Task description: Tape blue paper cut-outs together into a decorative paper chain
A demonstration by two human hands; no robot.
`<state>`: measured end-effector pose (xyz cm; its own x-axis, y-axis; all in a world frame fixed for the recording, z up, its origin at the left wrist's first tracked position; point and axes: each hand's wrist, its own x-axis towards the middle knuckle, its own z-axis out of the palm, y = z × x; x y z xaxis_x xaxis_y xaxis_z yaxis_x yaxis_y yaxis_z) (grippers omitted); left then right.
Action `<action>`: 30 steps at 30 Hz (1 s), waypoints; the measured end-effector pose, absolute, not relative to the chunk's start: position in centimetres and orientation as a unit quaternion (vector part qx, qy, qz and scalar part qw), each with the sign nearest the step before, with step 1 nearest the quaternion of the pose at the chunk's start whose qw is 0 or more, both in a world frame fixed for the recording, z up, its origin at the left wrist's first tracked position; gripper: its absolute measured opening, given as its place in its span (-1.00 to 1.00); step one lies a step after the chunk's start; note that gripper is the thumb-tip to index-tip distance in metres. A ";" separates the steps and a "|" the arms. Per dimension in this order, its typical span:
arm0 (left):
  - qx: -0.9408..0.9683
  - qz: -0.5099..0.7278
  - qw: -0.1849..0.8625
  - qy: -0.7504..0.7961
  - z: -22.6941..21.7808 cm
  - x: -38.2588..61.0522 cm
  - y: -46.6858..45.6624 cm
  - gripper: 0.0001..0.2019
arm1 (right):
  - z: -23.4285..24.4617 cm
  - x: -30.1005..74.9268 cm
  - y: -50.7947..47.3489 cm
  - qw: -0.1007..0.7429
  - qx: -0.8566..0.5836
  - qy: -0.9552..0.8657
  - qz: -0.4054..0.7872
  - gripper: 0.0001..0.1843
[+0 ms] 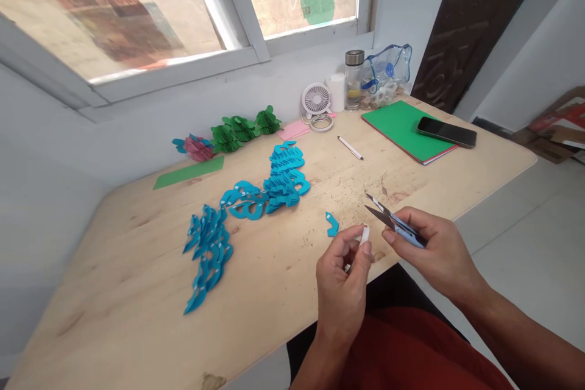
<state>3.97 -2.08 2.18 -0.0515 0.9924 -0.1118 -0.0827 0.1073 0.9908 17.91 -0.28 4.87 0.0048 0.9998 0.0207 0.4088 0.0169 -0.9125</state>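
My left hand [343, 277] is closed in a pinch on a small white strip [364, 235], held over the near edge of the wooden table [137, 292]. My right hand [434, 250] grips small blue-handled snips [393, 220], whose blades point left and are parted, just right of the strip. A single blue paper cutout [332, 223] lies on the table just left of my hands. Farther left, several blue paper cutouts lie in linked chains [210, 250] and in a pile [283, 180].
At the back stand green paper pieces [244, 128], a pink and blue piece [194, 147], a green strip [189, 172], pink notes [293, 130], a tape roll [322, 122], a small white fan [316, 99], a bottle [354, 79] and a clear pouch [388, 73]. A pen [350, 148], a green folder [402, 128] and a phone [446, 132] lie at the right.
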 end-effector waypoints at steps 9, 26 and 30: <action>0.485 0.515 0.491 0.509 3.0 4.7 -2.4 -0.80 | 4.2 17.7 -0.3 0.368 -0.585 -0.620 0.372 -0.81; 0.354 0.475 0.681 0.431 2.2 2.5 -2.2 -0.74 | 5.5 15.8 -0.7 0.400 -0.597 -0.603 0.346 -0.85; 0.328 0.500 0.676 0.430 1.7 1.8 -2.0 -0.67 | 5.2 15.4 -0.3 0.386 -0.588 -0.622 0.343 -0.82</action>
